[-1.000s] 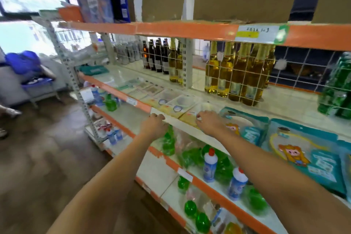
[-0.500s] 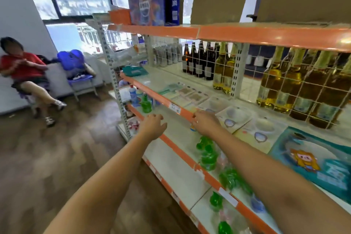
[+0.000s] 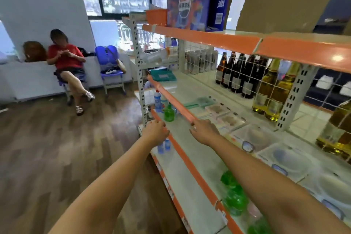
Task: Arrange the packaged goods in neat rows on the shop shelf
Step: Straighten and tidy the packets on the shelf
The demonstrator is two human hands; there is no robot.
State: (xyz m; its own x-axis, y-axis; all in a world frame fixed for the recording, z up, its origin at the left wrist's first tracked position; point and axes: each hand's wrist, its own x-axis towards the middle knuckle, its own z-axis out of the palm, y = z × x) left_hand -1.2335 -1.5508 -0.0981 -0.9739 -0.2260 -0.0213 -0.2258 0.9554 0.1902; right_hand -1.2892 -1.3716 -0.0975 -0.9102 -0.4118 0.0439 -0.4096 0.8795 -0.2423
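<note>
Flat packaged goods lie in a row on the middle shelf [image 3: 190, 89]: clear packs [image 3: 254, 137] with bowl shapes, pinkish packs [image 3: 228, 119] and a teal pack [image 3: 201, 100] further along. My right hand [image 3: 204, 131] hovers at the orange front edge [image 3: 178, 104] of that shelf. Its forefinger is stretched out to the edge and it holds nothing. My left hand [image 3: 155, 131] hangs in front of the shelving, left of the right hand. Its fingers are loosely curled and hold nothing.
Brown bottles [image 3: 233, 74] and golden bottles [image 3: 269, 91] stand behind a wire grid. Green bottles [image 3: 233, 195] and a blue-white bottle [image 3: 157, 99] sit on lower shelves. A blue carton [image 3: 197, 0] and cardboard boxes top the unit. A person in red [image 3: 66, 62] sits at the left.
My view and both hands have shifted left along the shelf, away from the teal cartoon packs. The right hand came off the packs to the shelf edge.
</note>
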